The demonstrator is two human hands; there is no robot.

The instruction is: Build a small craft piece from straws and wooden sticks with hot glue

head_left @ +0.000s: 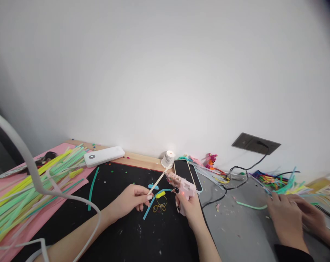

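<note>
My left hand (133,200) is closed in a pinch on a thin pale straw (159,178) that slants up to the right toward a small lit candle (169,158). My right hand (189,206) grips a pink hot glue gun (183,185), its nozzle pointing left at the straw. Both hands hover over a black mat (121,233). Below them lie a blue strip (151,205) with a yellow piece (160,194) and a thin yellow loop (159,208).
A pile of green and yellow straws (31,189) lies on pink paper at left, beside a white power bank (104,156). Two phones (185,173) lie behind the glue gun. At right another person's hands (293,214) work among cables and colourful straws (279,182). A wall socket (254,143) sits above.
</note>
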